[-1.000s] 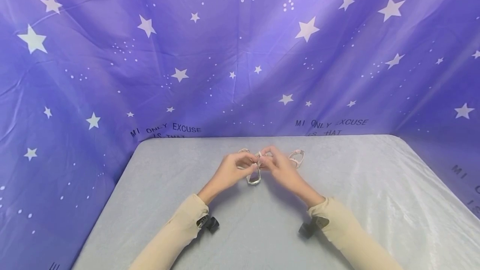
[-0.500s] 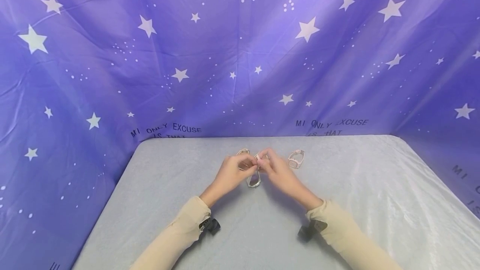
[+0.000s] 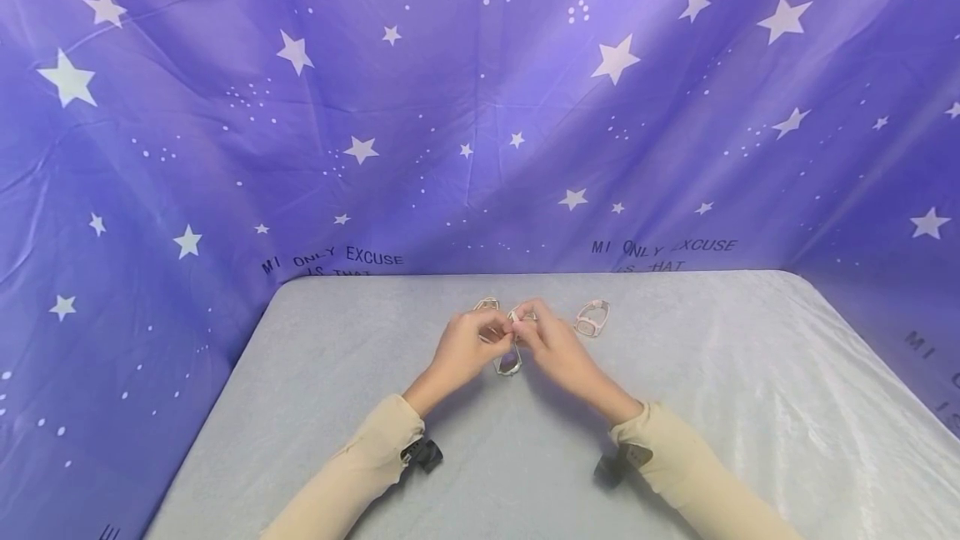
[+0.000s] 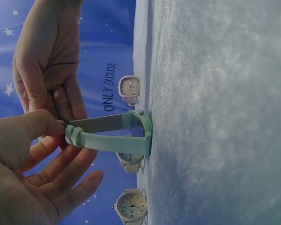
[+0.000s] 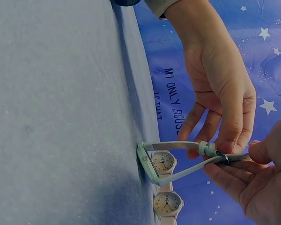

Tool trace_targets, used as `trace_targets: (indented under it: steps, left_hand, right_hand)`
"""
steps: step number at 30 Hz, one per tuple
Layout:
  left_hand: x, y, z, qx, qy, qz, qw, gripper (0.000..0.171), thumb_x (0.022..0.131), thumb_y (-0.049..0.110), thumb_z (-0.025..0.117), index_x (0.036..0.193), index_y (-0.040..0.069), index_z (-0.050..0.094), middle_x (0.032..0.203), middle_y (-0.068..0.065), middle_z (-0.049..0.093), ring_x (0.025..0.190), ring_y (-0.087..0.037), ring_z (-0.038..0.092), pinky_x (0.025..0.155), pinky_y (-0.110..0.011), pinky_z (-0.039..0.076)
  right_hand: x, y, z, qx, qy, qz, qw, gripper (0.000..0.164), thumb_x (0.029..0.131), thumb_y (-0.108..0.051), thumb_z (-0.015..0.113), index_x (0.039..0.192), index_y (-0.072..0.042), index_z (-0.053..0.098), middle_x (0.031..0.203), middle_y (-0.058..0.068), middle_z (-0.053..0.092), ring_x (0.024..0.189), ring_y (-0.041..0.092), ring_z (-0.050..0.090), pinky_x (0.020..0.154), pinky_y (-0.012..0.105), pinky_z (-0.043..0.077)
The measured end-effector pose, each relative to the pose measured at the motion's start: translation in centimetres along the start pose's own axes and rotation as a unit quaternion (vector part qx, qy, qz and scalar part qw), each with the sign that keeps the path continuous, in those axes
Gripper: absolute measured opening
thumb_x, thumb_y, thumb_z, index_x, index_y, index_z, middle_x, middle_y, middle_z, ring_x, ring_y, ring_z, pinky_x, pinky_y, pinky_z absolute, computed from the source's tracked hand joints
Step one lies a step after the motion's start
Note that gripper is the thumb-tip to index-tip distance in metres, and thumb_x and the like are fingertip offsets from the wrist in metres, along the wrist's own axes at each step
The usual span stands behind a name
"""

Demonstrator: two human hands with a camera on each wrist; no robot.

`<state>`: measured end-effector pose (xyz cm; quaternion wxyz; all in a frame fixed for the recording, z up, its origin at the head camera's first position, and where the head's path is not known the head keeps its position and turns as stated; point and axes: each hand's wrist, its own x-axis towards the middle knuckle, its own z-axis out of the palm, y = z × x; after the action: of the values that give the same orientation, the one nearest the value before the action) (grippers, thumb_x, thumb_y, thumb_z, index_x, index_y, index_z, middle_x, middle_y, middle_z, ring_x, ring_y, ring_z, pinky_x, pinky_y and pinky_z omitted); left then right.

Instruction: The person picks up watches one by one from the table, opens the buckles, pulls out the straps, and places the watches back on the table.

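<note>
A mint-green wristwatch (image 4: 114,144) stands between my hands, its case on the table and its strap raised in a loop. My left hand (image 3: 461,347) pinches the strap beside the keeper loops (image 5: 207,148). With thumb and fingers my right hand (image 3: 561,350) pinches the strap end by the dark buckle (image 5: 222,157). Fingers partly hide the buckle, so I cannot tell whether it is fastened. The watch's dial faces away in the left wrist view.
Behind the hands lie other watches: a pink square one (image 4: 129,87) to the right, a pale round one (image 4: 131,206) to the left, and one partly hidden behind the green strap. A grey cloth covers the table (image 3: 510,465); a purple star curtain (image 3: 480,107) hangs behind.
My right hand has come slightly down and left, its fingers closer to my left hand's fingertips. Both hands stay at the green watch's strap, and the watch has barely moved.
</note>
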<state>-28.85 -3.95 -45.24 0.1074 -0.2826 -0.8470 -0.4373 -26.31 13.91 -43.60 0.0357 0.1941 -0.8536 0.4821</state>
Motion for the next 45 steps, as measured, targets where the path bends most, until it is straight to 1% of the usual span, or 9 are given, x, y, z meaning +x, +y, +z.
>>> trace_targets:
  steps: [4, 7, 15, 22, 29, 33, 35, 40, 45]
  left_hand:
    - [0.0, 0.1, 0.1, 0.011, 0.002, -0.007, 0.9999, 0.003, 0.086, 0.006, 0.072, 0.086, 0.009, 0.072, 0.089, -0.002, 0.076, 0.077, -0.015, 0.073, 0.073, -0.019, 0.060]
    - [0.0, 0.2, 0.2, 0.012, 0.005, -0.010, 0.9999, 0.008, 0.084, 0.004, 0.073, 0.083, 0.011, 0.069, 0.088, -0.002, 0.074, 0.077, -0.014, 0.072, 0.072, -0.019, 0.060]
    - [-0.1, 0.2, 0.1, 0.021, 0.001, -0.019, 0.9996, 0.008, 0.081, 0.004, 0.071, 0.082, 0.012, 0.068, 0.089, -0.002, 0.073, 0.079, -0.015, 0.073, 0.072, -0.019, 0.059]
    - [-0.2, 0.1, 0.1, 0.016, -0.006, -0.030, 0.9994, 0.013, 0.079, 0.006, 0.074, 0.081, 0.013, 0.064, 0.092, -0.001, 0.073, 0.081, -0.016, 0.073, 0.073, -0.022, 0.059]
    - [-0.2, -0.2, 0.1, 0.004, -0.012, -0.036, 0.9993, 0.013, 0.080, 0.008, 0.075, 0.081, 0.013, 0.063, 0.095, -0.002, 0.074, 0.082, -0.016, 0.074, 0.075, -0.020, 0.059]
    - [-0.1, -0.5, 0.0, -0.014, -0.021, -0.036, 0.9991, 0.011, 0.080, 0.007, 0.074, 0.081, 0.011, 0.063, 0.096, -0.005, 0.075, 0.082, -0.019, 0.075, 0.074, -0.020, 0.060]
    - [-0.1, -0.6, -0.1, -0.035, -0.028, -0.037, 0.9983, 0.009, 0.081, 0.006, 0.073, 0.082, 0.009, 0.064, 0.096, -0.007, 0.076, 0.083, -0.020, 0.075, 0.075, -0.021, 0.060]
    - [0.1, -1.0, -0.5, -0.086, -0.050, -0.055, 0.9935, 0.005, 0.083, 0.004, 0.072, 0.084, 0.005, 0.068, 0.098, -0.011, 0.075, 0.084, -0.021, 0.073, 0.076, -0.023, 0.060]
    - [0.1, -1.1, -0.8, -0.101, -0.065, -0.070, 0.9903, 0.006, 0.083, 0.003, 0.072, 0.087, 0.005, 0.069, 0.100, -0.012, 0.075, 0.084, -0.019, 0.073, 0.076, -0.024, 0.060]
  right_hand:
    - [0.0, -0.2, 0.0, -0.002, 0.002, 0.000, 1.000, 0.011, 0.105, -0.010, 0.053, 0.115, -0.005, 0.053, 0.118, 0.024, 0.072, 0.105, 0.038, 0.074, 0.102, 0.055, 0.054]
    - [0.0, -0.1, 0.0, -0.003, 0.002, 0.003, 1.000, 0.011, 0.105, -0.010, 0.053, 0.115, -0.006, 0.053, 0.118, 0.023, 0.072, 0.105, 0.038, 0.074, 0.103, 0.055, 0.054]
    - [0.1, -0.1, -0.1, 0.010, 0.000, 0.014, 1.000, 0.011, 0.106, -0.011, 0.051, 0.115, -0.005, 0.051, 0.119, 0.024, 0.072, 0.102, 0.037, 0.075, 0.103, 0.056, 0.053]
    - [0.1, 0.0, -0.1, 0.009, -0.003, 0.015, 1.000, 0.012, 0.107, -0.013, 0.051, 0.116, -0.006, 0.051, 0.119, 0.024, 0.072, 0.101, 0.036, 0.075, 0.104, 0.056, 0.053]
    - [0.1, 0.2, -0.2, 0.009, -0.006, 0.012, 1.000, 0.013, 0.107, -0.014, 0.051, 0.117, -0.006, 0.051, 0.121, 0.024, 0.071, 0.101, 0.035, 0.075, 0.104, 0.056, 0.053]
    - [0.1, 0.2, -0.2, 0.008, -0.009, 0.010, 1.000, 0.013, 0.107, -0.013, 0.050, 0.117, -0.006, 0.051, 0.124, 0.024, 0.070, 0.103, 0.035, 0.075, 0.104, 0.057, 0.052]
    - [0.1, 0.2, -0.2, 0.006, -0.009, 0.011, 1.000, 0.013, 0.107, -0.013, 0.050, 0.117, -0.006, 0.051, 0.125, 0.024, 0.069, 0.103, 0.035, 0.075, 0.104, 0.057, 0.052]
    - [0.1, 0.2, -0.2, 0.011, -0.011, 0.014, 1.000, 0.012, 0.107, -0.011, 0.050, 0.117, -0.006, 0.050, 0.125, 0.024, 0.069, 0.103, 0.035, 0.075, 0.104, 0.056, 0.052]
    - [0.1, 0.2, -0.3, 0.017, -0.013, 0.020, 1.000, 0.012, 0.107, -0.011, 0.050, 0.117, -0.006, 0.050, 0.125, 0.024, 0.069, 0.104, 0.036, 0.074, 0.105, 0.056, 0.052]
